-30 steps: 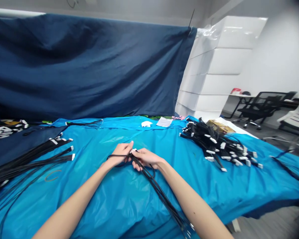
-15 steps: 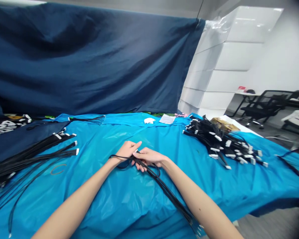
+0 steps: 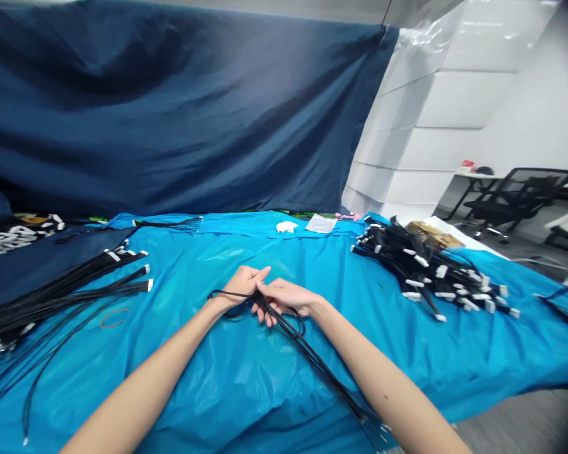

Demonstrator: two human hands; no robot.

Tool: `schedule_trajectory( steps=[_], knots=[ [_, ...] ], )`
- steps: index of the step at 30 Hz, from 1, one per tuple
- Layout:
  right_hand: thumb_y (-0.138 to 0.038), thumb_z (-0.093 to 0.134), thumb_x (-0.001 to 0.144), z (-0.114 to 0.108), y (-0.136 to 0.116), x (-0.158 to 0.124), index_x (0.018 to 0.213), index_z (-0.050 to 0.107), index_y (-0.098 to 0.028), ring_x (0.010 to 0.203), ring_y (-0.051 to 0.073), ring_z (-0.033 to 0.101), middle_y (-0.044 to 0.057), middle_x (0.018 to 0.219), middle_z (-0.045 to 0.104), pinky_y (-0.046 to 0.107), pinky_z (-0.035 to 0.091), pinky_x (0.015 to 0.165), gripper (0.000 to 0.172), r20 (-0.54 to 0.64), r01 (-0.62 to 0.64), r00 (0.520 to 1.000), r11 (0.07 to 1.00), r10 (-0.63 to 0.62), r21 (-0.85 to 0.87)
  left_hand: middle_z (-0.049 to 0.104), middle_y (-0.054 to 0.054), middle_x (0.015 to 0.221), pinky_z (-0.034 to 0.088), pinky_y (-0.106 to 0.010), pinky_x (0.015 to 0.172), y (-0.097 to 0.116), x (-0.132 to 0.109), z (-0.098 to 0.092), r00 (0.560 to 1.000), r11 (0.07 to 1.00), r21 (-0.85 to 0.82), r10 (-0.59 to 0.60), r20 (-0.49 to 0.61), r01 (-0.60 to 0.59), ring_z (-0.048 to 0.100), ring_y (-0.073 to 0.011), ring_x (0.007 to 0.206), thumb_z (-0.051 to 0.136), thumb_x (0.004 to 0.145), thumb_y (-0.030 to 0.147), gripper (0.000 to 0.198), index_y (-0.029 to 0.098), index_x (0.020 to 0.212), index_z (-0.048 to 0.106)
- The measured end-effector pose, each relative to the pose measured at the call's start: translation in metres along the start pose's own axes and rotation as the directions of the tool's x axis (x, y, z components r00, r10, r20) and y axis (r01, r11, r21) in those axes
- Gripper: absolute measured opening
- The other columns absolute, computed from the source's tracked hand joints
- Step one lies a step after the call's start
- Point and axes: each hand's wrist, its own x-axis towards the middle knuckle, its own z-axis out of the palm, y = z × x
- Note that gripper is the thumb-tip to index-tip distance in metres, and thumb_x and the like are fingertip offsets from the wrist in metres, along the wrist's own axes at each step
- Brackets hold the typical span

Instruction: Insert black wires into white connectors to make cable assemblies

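Observation:
My left hand [image 3: 244, 285] and my right hand [image 3: 284, 299] meet at the middle of the blue plastic sheet [image 3: 208, 378], fingers pinched together on a bundle of thin black cables [image 3: 312, 356]. The bundle runs from my fingers toward the near right edge, under my right forearm. A loop of the same cable curls round my left wrist. The cable ends between my fingertips are mostly hidden.
A heap of black cables with white connectors [image 3: 430, 271] lies at the right. Long straight black cables [image 3: 61, 296] lie at the left, with a brown rubber band [image 3: 114, 318] beside them. Small white scraps [image 3: 286, 226] lie at the back. A dark blue cloth [image 3: 170, 113] hangs behind; an office chair [image 3: 511, 202] stands far right.
My hands have stayed together on the cable bundle, shifting only slightly. The view has turned a little to the left, so the heap at the right has slid further right.

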Motion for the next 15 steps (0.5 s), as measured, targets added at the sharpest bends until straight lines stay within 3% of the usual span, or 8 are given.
schedule_trajectory(
  steps=[5,15],
  knots=[
    [-0.056,0.049,0.077,0.0,-0.003,-0.004,0.08,0.062,-0.004,0.05,0.011,0.06,0.009,0.066,0.064,0.02,0.046,0.048,0.054,0.003,-0.009,1.0,0.998,0.009,0.063,0.036,0.004,0.035,0.022,-0.022,0.039,-0.001,0.002,0.006,0.998,0.985,-0.16,-0.06,-0.003,0.059,0.031,-0.0065,0.035,0.043,0.073,0.057,0.051,0.017,0.041,0.037],
    [-0.055,0.047,0.079,0.0,-0.001,0.003,0.076,0.055,-0.007,0.053,0.015,0.063,0.01,0.067,0.064,0.026,0.051,0.053,0.049,-0.046,0.007,0.999,0.994,-0.002,0.112,0.045,0.0,0.037,0.027,-0.023,0.038,-0.016,0.004,0.006,0.992,0.98,-0.169,-0.117,-0.049,0.107,0.041,-0.0096,0.034,0.036,0.074,0.059,0.054,0.016,0.043,0.043]
  ],
)
